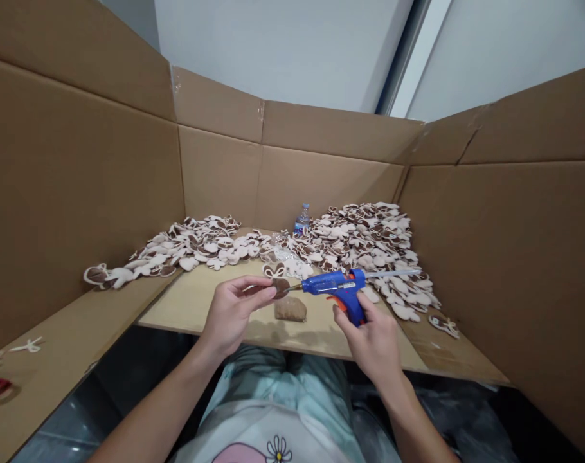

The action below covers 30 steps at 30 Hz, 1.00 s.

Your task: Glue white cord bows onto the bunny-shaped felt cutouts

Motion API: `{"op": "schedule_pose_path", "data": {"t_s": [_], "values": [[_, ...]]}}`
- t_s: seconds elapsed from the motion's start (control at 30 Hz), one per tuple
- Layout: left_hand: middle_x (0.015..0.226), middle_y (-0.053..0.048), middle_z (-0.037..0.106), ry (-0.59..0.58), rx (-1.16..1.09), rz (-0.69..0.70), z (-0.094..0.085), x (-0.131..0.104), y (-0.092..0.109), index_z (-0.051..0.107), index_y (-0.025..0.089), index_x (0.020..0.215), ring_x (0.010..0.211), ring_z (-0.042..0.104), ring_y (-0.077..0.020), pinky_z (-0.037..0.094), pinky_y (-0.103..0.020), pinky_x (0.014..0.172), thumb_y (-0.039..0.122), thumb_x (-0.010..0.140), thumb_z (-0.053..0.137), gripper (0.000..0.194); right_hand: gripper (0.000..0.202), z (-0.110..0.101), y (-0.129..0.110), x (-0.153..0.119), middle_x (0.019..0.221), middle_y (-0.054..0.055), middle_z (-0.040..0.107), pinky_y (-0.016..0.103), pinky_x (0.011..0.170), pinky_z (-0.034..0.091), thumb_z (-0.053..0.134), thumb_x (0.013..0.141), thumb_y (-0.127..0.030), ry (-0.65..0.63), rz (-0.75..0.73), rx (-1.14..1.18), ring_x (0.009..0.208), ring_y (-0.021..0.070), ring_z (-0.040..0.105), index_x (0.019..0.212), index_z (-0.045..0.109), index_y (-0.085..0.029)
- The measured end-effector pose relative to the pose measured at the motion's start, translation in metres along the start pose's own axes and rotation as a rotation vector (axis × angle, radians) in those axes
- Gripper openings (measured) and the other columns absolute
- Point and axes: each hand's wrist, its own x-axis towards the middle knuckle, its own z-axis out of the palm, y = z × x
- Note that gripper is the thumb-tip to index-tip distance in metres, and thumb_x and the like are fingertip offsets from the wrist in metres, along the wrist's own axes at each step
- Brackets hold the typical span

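Tool: blue plastic hot-glue gun point(338, 285) with an orange trigger, a metal nozzle tip and a pale glue stick jutting from its rear.
Tool location: held above the middle of the tan cardboard tabletop point(196, 302), just in front of the person.
Right hand point(372, 341): closed around the gun's grip from below, fingers wrapped on the handle.
Workpiece: small brown rounded fabric piece point(280, 287), pinched at its left edge.
Left hand point(232, 308): thumb and fingertips narrowed onto the brown piece, holding it up to the nozzle.
Contact: nozzle tip meets or nearly meets the piece; cannot tell which.
Tool axis: long axis runs left to right, almost level; nozzle points to the person's left, glue stick to the right.
Enclosure: tall brown cardboard walls point(80, 180) stand on three sides of the tabletop.
Contents, left: heap of cream and brown bow-shaped fabric pieces point(186, 247) along the back left.
Contents, right: larger heap of the same bow pieces point(369, 241) at the back right, spilling forward.
Between heaps: small clear plastic water bottle point(302, 218), upright.
Below the hands: brown fuzzy lump point(290, 309) lying on the tabletop.
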Motion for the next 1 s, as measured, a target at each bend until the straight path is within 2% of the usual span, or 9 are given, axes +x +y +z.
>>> {"op": "schedule_pose_path", "data": {"t_s": [0.1,0.17,0.23,0.37,0.47,0.63,0.83,0.93,1.0], "values": [[0.077,-0.003,0.078,0.012,-0.004,-0.001,0.0,0.001,0.0,0.077,0.016,0.074,0.076,0.073,-0.0156,0.059,-0.022,0.074,0.017,0.06,0.085,0.016,0.022,0.002,0.004,0.003,0.046,-0.008,0.037,0.024,0.047,0.029,0.056,0.081,-0.039,0.026,-0.007,-0.043,0.042,0.011,0.034,0.069,0.052,-0.021],[0.077,-0.003,0.078,0.019,0.004,0.001,-0.001,0.002,0.001,0.077,0.016,0.074,0.076,0.073,-0.0159,0.059,-0.022,0.073,0.017,0.06,0.085,0.016,0.021,0.003,0.009,0.008,0.047,-0.006,0.042,0.025,0.05,0.032,0.055,0.079,-0.04,-0.009,0.02,-0.088,0.044,0.0126,0.038,0.071,0.054,-0.02],[0.078,-0.004,0.078,0.022,0.017,0.006,-0.003,0.004,0.002,0.077,0.016,0.075,0.076,0.073,-0.0171,0.059,-0.024,0.074,0.017,0.061,0.085,0.016,0.019,0.006,0.017,0.013,0.053,-0.002,0.051,0.026,0.054,0.035,0.055,0.078,-0.038,-0.126,0.079,-0.135,0.049,0.0152,0.046,0.076,0.056,-0.019],[0.082,-0.005,0.079,0.018,-0.007,0.007,-0.01,0.012,0.004,0.077,0.014,0.077,0.081,0.074,-0.0202,0.06,-0.031,0.082,0.02,0.062,0.085,0.018,0.014,0.019,0.041,0.02,0.079,0.01,0.068,0.027,0.063,0.041,0.055,0.079,-0.03,-0.465,0.294,-0.232,0.072,0.0221,0.062,0.082,0.059,-0.016],[0.085,-0.007,0.078,0.042,-0.02,-0.004,-0.016,0.019,0.006,0.077,0.012,0.078,0.083,0.074,-0.0223,0.059,-0.035,0.085,0.021,0.059,0.086,0.022,0.011,0.032,0.057,0.02,0.083,0.011,0.071,0.026,0.063,0.043,0.055,0.079,-0.025,-0.565,0.358,-0.248,0.075,0.0221,0.064,0.079,0.062,-0.016],[0.085,-0.008,0.078,0.099,-0.006,0.012,-0.023,0.026,0.009,0.077,0.013,0.078,0.084,0.073,-0.0222,0.059,-0.037,0.086,0.02,0.058,0.086,0.023,0.013,0.043,0.064,0.017,0.08,0.011,0.072,0.025,0.06,0.042,0.057,0.079,-0.026,-0.635,0.394,-0.28,0.071,0.021,0.065,0.075,0.063,-0.015],[0.087,-0.008,0.078,0.092,0.02,0.036,-0.03,0.029,0.009,0.077,0.012,0.081,0.086,0.073,-0.0221,0.058,-0.037,0.088,0.022,0.061,0.084,0.024,0.03,0.03,0.063,0.014,0.068,0.01,0.069,0.026,0.05,0.036,0.064,0.078,-0.043,-0.674,0.409,-0.347,0.06,0.0204,0.062,0.07,0.063,-0.015],[0.089,-0.009,0.078,0.105,0.035,0.039,-0.035,0.032,0.008,0.076,0.011,0.083,0.087,0.073,-0.0226,0.058,-0.038,0.087,0.022,0.061,0.084,0.026,0.033,0.021,0.058,0.016,0.077,0.012,0.071,0.025,0.053,0.038,0.063,0.08,-0.046,-0.594,0.353,-0.368,0.067,0.0216,0.065,0.081,0.066,-0.014],[0.087,-0.008,0.077,0.112,0.031,0.036,-0.037,0.034,0.007,0.076,0.011,0.081,0.086,0.072,-0.0222,0.059,-0.037,0.085,0.022,0.06,0.084,0.025,0.031,0.022,0.049,0.023,0.089,0.016,0.072,0.026,0.058,0.042,0.062,0.083,-0.039,-0.505,0.231,-0.363,0.077,0.0237,0.067,0.096,0.066,-0.011]]}}
